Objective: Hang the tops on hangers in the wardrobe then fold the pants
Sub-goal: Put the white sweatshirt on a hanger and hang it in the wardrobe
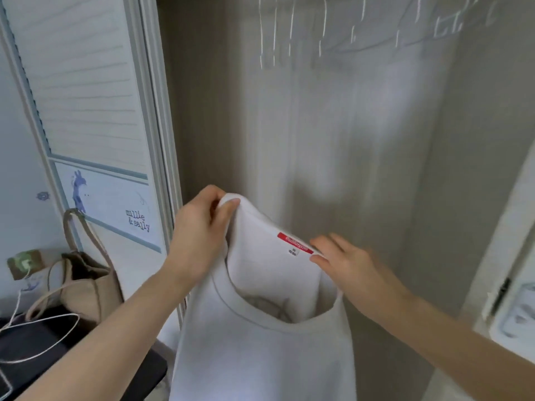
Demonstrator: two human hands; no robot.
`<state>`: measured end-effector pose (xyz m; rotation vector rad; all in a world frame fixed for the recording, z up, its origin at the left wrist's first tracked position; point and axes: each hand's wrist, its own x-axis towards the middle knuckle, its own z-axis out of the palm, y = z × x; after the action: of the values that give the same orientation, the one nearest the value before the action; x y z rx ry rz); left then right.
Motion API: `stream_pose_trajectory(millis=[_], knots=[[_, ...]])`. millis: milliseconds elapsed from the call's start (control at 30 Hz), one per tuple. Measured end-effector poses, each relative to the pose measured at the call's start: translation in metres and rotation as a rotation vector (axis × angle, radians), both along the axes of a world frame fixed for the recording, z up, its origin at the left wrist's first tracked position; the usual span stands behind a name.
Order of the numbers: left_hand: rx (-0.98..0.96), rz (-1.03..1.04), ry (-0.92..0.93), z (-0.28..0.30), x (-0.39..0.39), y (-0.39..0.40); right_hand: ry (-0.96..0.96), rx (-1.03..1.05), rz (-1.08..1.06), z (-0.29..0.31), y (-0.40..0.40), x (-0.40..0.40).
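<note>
A white top (260, 351) with a red neck label (295, 246) hangs in front of me before the open wardrobe. My left hand (199, 235) pinches its left shoulder and holds it up. My right hand (344, 264) is at the right side of the collar, thumb on the fabric by the label, fingers fairly straight; the blur hides whether it grips. Several hangers (324, 30) hang blurred on the rail at the top of the wardrobe.
The wardrobe's louvred door (86, 96) stands open on the left. A beige tote bag (86, 285) and a white cable (40, 337) lie on a dark surface at the lower left. Another white door edge (506, 256) is on the right.
</note>
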<state>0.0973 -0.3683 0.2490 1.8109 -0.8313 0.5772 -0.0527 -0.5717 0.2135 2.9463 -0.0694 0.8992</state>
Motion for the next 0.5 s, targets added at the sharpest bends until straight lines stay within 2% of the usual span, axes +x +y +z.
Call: stream_pose_trajectory(millis=[67,167,233,500], knots=[[0.012,-0.057,-0.044,0.003,0.023,-0.005,0.129,-0.124,-0.110,0.009,0.002,0.017],[-0.017,-0.156,-0.047,0.013,0.054,-0.015,0.145,0.056,-0.169,0.035,0.009,0.037],[-0.061,-0.253,-0.042,0.023,0.073,-0.023,0.123,0.081,-0.219,0.055,0.017,0.051],[-0.127,-0.479,-0.010,0.065,0.112,-0.065,-0.315,0.005,-0.388,0.165,0.024,0.089]])
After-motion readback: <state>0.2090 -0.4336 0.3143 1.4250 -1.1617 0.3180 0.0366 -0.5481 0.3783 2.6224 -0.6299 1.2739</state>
